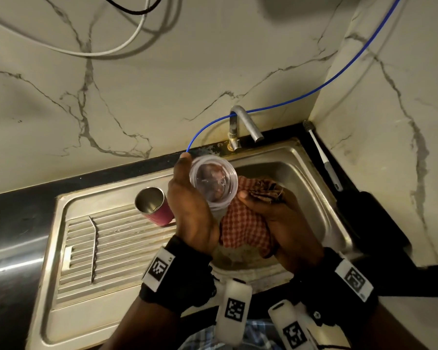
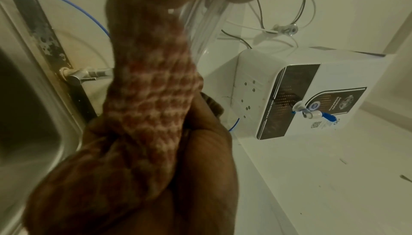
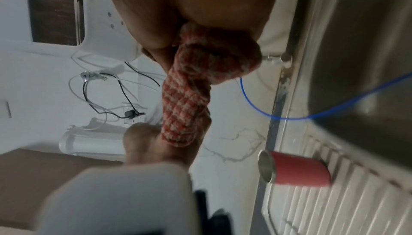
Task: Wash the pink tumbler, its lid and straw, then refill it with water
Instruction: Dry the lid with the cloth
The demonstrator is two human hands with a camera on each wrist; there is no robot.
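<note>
Over the sink bowl my left hand point(image 1: 187, 198) grips the clear plastic lid point(image 1: 213, 180) by its rim, tilted towards me. My right hand point(image 1: 271, 210) grips a bunched red checked cloth point(image 1: 243, 223) and presses it against the lid's right side. The cloth point(image 2: 151, 97) fills the middle of the left wrist view, with the lid's edge point(image 2: 200, 18) above it. The right wrist view also has the cloth point(image 3: 185, 106) at its middle. The pink tumbler point(image 1: 152, 208) stands open on the drainboard, left of my hands, also seen lying sideways in frame point(image 3: 296, 170). The bent metal straw point(image 1: 94, 248) lies on the drainboard ridges.
The steel sink point(image 1: 314, 178) has a tap point(image 1: 248, 125) at its back rim, and a blue tube point(image 1: 314, 89) runs down past it. A brush point(image 1: 324, 157) lies on the dark counter at right. A white water purifier point(image 2: 312, 97) hangs on the wall.
</note>
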